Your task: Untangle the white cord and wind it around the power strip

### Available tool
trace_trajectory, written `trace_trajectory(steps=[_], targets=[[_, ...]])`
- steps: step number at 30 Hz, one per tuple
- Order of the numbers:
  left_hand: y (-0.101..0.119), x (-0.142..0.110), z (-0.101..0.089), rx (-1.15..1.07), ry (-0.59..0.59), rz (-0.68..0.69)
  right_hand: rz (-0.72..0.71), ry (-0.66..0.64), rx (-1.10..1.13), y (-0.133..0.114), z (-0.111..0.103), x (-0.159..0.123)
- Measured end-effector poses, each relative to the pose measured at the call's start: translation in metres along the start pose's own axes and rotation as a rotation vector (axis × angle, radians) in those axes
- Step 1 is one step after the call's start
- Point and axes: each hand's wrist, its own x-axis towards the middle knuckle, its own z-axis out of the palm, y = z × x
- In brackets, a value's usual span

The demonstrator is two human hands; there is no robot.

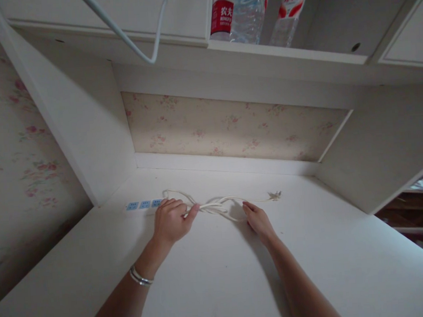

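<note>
A white power strip [140, 205] with blue socket faces lies on the white desk, its right end hidden behind my left hand [171, 221]. The fingers of that hand are closed, with the thumb pressing the bunched white power cord [214, 206] beside the strip. To the right, my right hand [258, 221] is closed with its fingertips pinching a loop of the same cord. Just beyond the right fingers, the cord's plug [275, 195] rests on the desk with its prongs showing. The cord lies in loose, crossing loops between my hands.
Above hangs a white cabinet shelf [291, 53] holding several plastic bottles [247, 13]. A pale cable [151, 60] dangles from the upper left. Side panels [76, 119] enclose the desk [212, 283] left and right, with flowered wallpaper [209, 125] behind.
</note>
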Motion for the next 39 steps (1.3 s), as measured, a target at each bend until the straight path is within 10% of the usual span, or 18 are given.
trace_trajectory(steps=[9, 14, 24, 39], targets=[[-0.028, -0.004, -0.009, -0.471, -1.072, -0.061, -0.022, 0.034, -0.240, 0.004, -0.006, 0.007], [0.015, -0.012, 0.015, -0.331, -0.721, -0.091, -0.076, 0.060, -0.257, 0.002, 0.000, 0.005], [0.067, -0.034, 0.039, -0.164, -0.669, 0.042, -0.136, 0.060, -0.137, 0.000, 0.004, 0.003], [0.003, -0.002, -0.031, -0.960, -1.386, 0.296, -0.031, 0.097, -0.084, 0.016, 0.000, 0.012]])
